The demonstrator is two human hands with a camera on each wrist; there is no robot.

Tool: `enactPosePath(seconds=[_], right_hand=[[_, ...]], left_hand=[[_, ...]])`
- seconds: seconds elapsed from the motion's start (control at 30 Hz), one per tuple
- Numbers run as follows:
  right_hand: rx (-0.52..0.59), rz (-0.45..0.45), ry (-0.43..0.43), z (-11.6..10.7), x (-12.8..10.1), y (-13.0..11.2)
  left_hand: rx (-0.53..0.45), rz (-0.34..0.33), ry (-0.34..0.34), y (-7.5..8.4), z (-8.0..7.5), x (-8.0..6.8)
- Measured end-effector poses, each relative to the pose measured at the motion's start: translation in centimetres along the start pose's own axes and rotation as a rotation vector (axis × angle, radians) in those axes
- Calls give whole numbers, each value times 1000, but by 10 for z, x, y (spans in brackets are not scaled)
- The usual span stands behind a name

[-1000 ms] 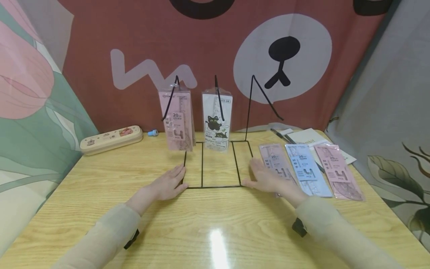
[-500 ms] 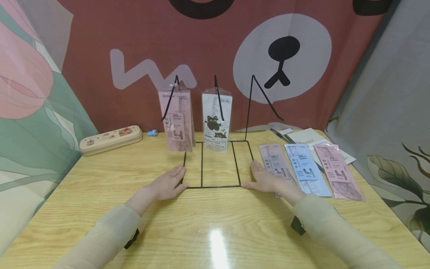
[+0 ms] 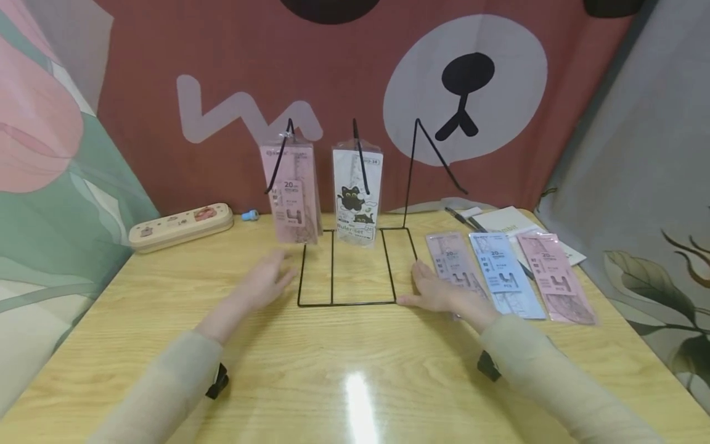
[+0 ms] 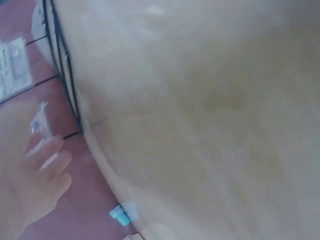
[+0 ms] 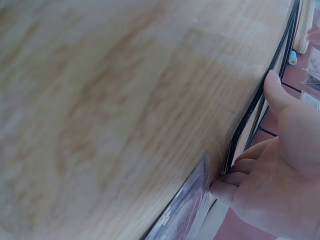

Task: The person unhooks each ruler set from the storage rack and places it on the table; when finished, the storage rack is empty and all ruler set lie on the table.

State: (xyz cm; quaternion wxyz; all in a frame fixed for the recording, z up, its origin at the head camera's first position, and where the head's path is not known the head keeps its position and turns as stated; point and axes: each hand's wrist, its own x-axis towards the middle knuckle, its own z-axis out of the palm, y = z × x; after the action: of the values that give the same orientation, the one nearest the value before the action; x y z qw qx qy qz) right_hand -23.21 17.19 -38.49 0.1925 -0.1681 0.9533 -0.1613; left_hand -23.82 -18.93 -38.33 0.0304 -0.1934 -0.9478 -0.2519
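Observation:
A black wire display stand [image 3: 345, 303] sits mid-table, its base a flat frame [image 5: 248, 117]. A pink ruler pack [image 3: 292, 194] hangs on its left hook and a cat-print ruler set [image 3: 357, 197] on the middle hook; the right hook [image 3: 435, 154] is bare. My right hand [image 3: 435, 291] lies flat on the table against the base's right side, thumb [image 5: 276, 92] touching the wire. My left hand [image 3: 267, 279] hovers blurred just left of the base, fingers [image 4: 47, 152] straight, holding nothing.
Three flat ruler packs lie right of the stand: pink [image 3: 452, 262], blue [image 3: 501, 274], pink [image 3: 554, 277]. Behind them are a notebook [image 3: 507, 223] and a pen [image 3: 457, 217]. A cream pencil case [image 3: 180, 227] and a small blue object [image 3: 251, 216] sit back left.
My left hand has lifted off the stand's left front corner and drawn back to the left. The right hand stays against the base's right side.

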Motion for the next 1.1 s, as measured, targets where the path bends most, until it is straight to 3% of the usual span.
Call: enactPosePath(seconds=[0.13,0.23,0.3,0.53,0.77,0.93,1.1], right_hand=[[-6,0,4,-1,0,1],[-8,-4,7,-1,1,2],[-9,-10,8,-1,1,2],[-18,-3,5,0,2,2],[-9,5,1,0,2,3],[-9,7,-1,-1,1,3],[2,3,-7,-1,0,2]], left_hand=[[-177,-121,234,4,-16,11],[-301,-127,352,5,-23,20],[-344,-128,387,4,-26,24],[-464,-216,379,6,-26,38],[-631,-286,227,12,-20,48],[-702,-263,228,18,-13,51],[-704,-218,283,26,-9,41]])
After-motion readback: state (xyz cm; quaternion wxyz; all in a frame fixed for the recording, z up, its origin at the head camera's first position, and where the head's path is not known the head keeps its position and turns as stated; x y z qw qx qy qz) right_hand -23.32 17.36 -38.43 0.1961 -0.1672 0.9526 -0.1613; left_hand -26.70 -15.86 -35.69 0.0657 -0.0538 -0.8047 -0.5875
